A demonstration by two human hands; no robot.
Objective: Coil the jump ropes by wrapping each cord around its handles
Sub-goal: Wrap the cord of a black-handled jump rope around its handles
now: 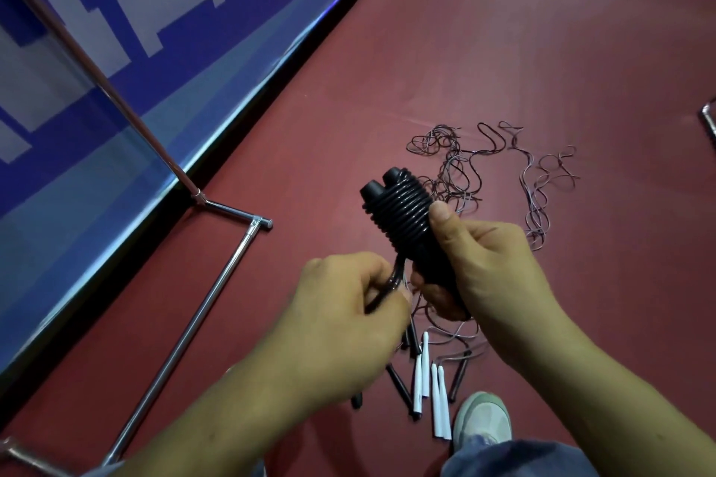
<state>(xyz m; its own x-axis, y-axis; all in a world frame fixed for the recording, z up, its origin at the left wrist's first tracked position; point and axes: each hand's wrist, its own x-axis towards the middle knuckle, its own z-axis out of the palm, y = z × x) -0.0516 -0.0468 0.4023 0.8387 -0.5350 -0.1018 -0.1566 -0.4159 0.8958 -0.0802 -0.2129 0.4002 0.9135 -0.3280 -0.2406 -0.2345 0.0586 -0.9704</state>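
Currently: paired black handles [381, 186] are held side by side in mid-air over the red floor. Black cord [410, 211] is wound round them in tight, even turns from just under the top caps to about the middle.

- Right hand [492, 275] wraps the lower half of the handles, its thumb [441, 217] pressed flat on the lowest turns.
- Left hand [341, 306] is just beside the handles, lower left, fingers curled and pinching the free tail [381, 296]. I can't tell if that tail is one strand or doubled.

Judgement: winding looks nearly done, and the step is finishing and securing the end.

To do it well:
- Pin the last turn with the thumb so the coils don't spring.
- Draw the tail taut and lay each turn touching the one before, with no crossing.
- Tuck the end under a turn.

Beyond the handles, loose thin cords [461, 163] lie tangled on the floor. Below the handles are white handles [438, 399] with dark ones alongside, and a pale shoe [482, 418] near. Left of the handles are a chrome rack foot [217, 294] and a blue banner [116, 50].
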